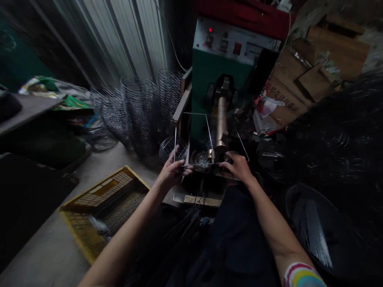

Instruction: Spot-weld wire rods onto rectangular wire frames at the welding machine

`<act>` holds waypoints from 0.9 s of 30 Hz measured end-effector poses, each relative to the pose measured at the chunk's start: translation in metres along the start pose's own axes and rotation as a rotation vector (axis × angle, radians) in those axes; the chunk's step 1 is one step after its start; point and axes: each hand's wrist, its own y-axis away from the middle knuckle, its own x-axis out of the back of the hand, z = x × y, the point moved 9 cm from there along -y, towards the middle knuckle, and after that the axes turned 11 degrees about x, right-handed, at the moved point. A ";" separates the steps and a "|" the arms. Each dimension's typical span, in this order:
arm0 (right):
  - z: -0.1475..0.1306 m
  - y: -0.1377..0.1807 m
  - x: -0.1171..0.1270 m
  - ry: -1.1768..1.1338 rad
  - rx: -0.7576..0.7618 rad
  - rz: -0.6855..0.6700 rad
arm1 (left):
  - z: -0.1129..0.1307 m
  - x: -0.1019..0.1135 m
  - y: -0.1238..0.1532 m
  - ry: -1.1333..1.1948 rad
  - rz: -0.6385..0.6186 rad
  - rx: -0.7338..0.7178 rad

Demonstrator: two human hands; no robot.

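The left hand has its grip closed narrowly on the lower left corner of a thin wire frame, which rises from that grip and tilts away towards the machine. The right hand lies across from it, fingers curled at the frame's lower right end. Whether that grip is pinching the wire or only resting on the worktop I cannot tell.

Straight beyond both grips stands a green welding machine. Its brass cylinder comes down between the two hands and crowds the frame's right half. Left of the left grip and further out are stacks of wire baskets, and a yellow crate sits below it on the floor. Torn cardboard boxes are piled beyond the right grip, and a dark tub of straight wires lies nearer the body.

The right side is in deep shadow, and the picture's edges are smeared. The frame's far right wire fades out behind the right hand.
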 end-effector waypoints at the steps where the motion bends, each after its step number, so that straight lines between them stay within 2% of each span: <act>1: 0.000 -0.001 0.000 0.005 0.002 0.002 | 0.000 0.000 -0.001 0.002 0.004 0.001; 9: -0.004 0.002 -0.004 -0.023 0.003 0.006 | -0.004 0.007 -0.007 0.006 0.032 0.010; 12: 0.003 0.004 0.000 -0.028 0.018 0.019 | -0.004 0.008 -0.008 -0.010 0.023 0.018; 15: 0.031 0.011 0.022 0.047 -0.065 0.159 | -0.004 0.006 -0.009 -0.003 -0.006 0.023; 19: 0.077 0.029 0.045 -0.010 -0.325 0.303 | -0.002 0.003 -0.001 0.025 -0.017 -0.002; 22: 0.086 0.056 0.055 -0.111 -0.465 0.468 | -0.013 0.000 0.027 0.020 -0.006 0.000; 24: 0.080 0.088 0.049 -0.266 -0.562 0.530 | -0.033 0.001 0.060 -0.002 0.017 0.038; 27: 0.049 0.151 0.020 -0.593 -0.693 0.401 | -0.078 0.008 0.119 -0.017 0.045 0.159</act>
